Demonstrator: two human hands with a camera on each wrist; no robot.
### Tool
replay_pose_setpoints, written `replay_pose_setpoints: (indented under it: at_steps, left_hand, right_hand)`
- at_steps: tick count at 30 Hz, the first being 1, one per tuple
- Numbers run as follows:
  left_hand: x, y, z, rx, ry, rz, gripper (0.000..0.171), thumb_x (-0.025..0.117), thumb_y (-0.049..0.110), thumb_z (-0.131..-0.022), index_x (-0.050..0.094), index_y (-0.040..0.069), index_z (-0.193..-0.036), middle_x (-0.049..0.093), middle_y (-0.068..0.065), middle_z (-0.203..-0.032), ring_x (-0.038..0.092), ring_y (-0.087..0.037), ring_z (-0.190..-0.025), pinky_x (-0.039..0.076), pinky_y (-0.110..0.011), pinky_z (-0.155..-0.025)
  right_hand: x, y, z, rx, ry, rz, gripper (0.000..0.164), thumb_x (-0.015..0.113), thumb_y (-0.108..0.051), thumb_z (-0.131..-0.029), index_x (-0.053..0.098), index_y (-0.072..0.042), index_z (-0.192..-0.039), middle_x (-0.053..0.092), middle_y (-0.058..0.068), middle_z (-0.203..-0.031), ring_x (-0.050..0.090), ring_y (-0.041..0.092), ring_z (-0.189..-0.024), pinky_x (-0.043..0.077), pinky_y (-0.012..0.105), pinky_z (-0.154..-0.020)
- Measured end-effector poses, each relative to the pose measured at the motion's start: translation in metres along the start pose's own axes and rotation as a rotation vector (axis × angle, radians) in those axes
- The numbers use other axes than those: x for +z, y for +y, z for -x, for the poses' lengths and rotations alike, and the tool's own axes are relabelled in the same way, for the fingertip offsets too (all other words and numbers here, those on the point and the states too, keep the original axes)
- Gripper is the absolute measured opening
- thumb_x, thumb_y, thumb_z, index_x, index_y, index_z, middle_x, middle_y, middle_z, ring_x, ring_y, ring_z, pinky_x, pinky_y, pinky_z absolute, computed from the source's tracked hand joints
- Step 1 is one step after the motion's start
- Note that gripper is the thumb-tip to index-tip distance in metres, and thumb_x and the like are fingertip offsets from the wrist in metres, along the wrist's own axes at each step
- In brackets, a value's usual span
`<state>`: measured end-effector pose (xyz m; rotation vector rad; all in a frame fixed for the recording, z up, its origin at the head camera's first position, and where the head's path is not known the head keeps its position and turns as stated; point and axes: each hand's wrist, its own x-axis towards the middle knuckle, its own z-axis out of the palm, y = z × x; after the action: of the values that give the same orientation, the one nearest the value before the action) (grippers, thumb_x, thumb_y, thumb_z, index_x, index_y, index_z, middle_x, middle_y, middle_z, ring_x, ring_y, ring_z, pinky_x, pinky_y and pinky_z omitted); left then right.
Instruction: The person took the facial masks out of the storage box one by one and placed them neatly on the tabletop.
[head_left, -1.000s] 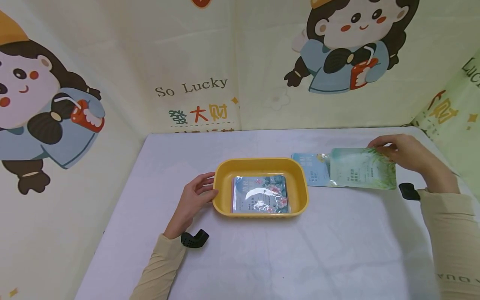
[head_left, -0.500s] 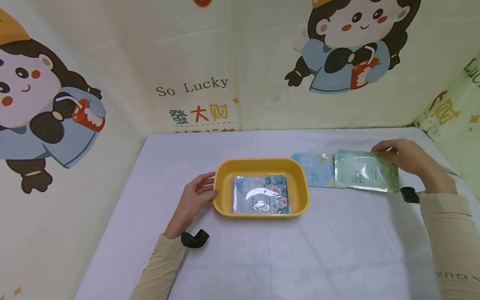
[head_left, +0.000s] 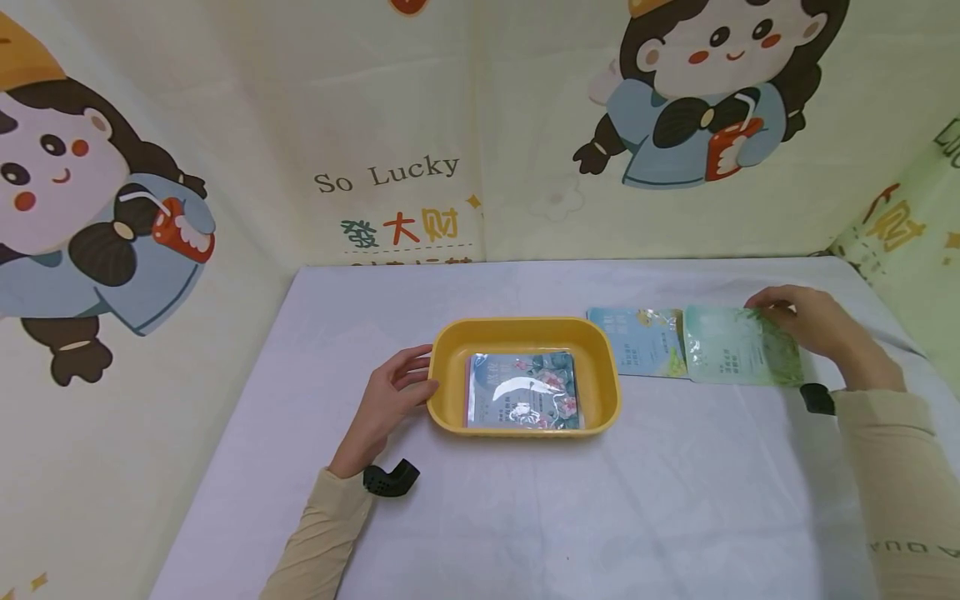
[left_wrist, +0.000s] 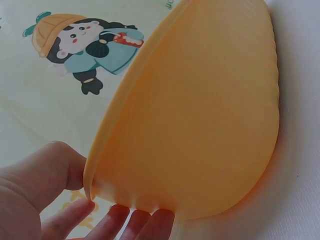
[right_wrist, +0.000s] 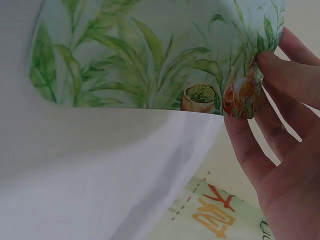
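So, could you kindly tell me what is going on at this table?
At a white-covered table, a person's right grip pinches a green packet by one corner, right next to a blue packet lying beside the yellow tray. The person's left grip holds the tray's left rim. A flowered packet lies inside the tray.

A cream backdrop (head_left: pixel 525 100) stood behind the white counter (head_left: pixel 660 508), printed with a blue-clad cartoon figure (head_left: pixel 112 208) at left, a second figure (head_left: pixel 705 125) upper right, and "So Lucky" lettering (head_left: pixel 386 175) between.
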<state>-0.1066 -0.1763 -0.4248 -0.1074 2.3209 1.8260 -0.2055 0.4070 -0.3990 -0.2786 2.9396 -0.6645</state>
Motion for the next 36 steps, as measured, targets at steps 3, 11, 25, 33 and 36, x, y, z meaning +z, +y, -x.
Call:
replay_pose_setpoints:
  at_steps: [3, 11, 25, 33, 36]
  left_hand:
    - [0.000, 0.000, 0.001, 0.019, -0.008, 0.019, 0.050, 0.072, 0.015, -0.088, 0.057, 0.023, -0.135, 0.060, -0.005, -0.132, 0.060, -0.023, -0.119, 0.059, -0.032, -0.086]
    - [0.000, -0.001, 0.001, 0.022, -0.013, -0.002, 0.051, 0.072, 0.018, -0.089, 0.056, 0.024, -0.136, 0.059, -0.004, -0.133, 0.060, -0.023, -0.119, 0.059, -0.033, -0.087]
    - [0.000, -0.002, 0.001, 0.014, -0.005, -0.016, 0.051, 0.071, 0.017, -0.089, 0.055, 0.023, -0.137, 0.059, -0.004, -0.133, 0.060, -0.023, -0.120, 0.059, -0.032, -0.087]
    - [-0.001, 0.001, 0.001, 0.004, -0.006, -0.017, 0.051, 0.071, 0.016, -0.089, 0.055, 0.022, -0.137, 0.059, -0.004, -0.133, 0.060, -0.023, -0.120, 0.059, -0.032, -0.087]
    - [0.000, 0.002, 0.001, 0.001, -0.008, -0.015, 0.051, 0.071, 0.016, -0.089, 0.055, 0.022, -0.137, 0.058, -0.004, -0.133, 0.060, -0.023, -0.120, 0.058, -0.033, -0.088]
  right_hand:
    - [0.004, 0.003, 0.000, -0.024, 0.015, 0.003, 0.023, 0.055, 0.005, -0.094, 0.064, 0.007, -0.115, 0.060, 0.035, -0.115, 0.053, 0.048, -0.106, 0.043, 0.063, -0.086]
    - [0.009, 0.007, -0.002, -0.053, 0.028, 0.019, 0.024, 0.058, 0.003, -0.093, 0.061, 0.011, -0.116, 0.059, 0.034, -0.115, 0.051, 0.046, -0.105, 0.044, 0.064, -0.086]
    - [0.011, -0.010, 0.004, -0.057, 0.027, 0.003, 0.029, 0.056, -0.004, -0.098, 0.056, 0.012, -0.122, 0.054, 0.034, -0.122, 0.050, 0.047, -0.108, 0.043, 0.064, -0.089]
    - [0.003, -0.035, 0.008, -0.040, -0.005, 0.013, 0.033, 0.058, -0.007, -0.098, 0.054, 0.009, -0.126, 0.052, 0.031, -0.123, 0.051, 0.044, -0.107, 0.045, 0.063, -0.091]
    - [0.002, -0.045, 0.009, -0.047, -0.008, 0.020, 0.034, 0.059, -0.007, -0.097, 0.055, 0.008, -0.127, 0.053, 0.029, -0.122, 0.052, 0.042, -0.106, 0.046, 0.062, -0.090]
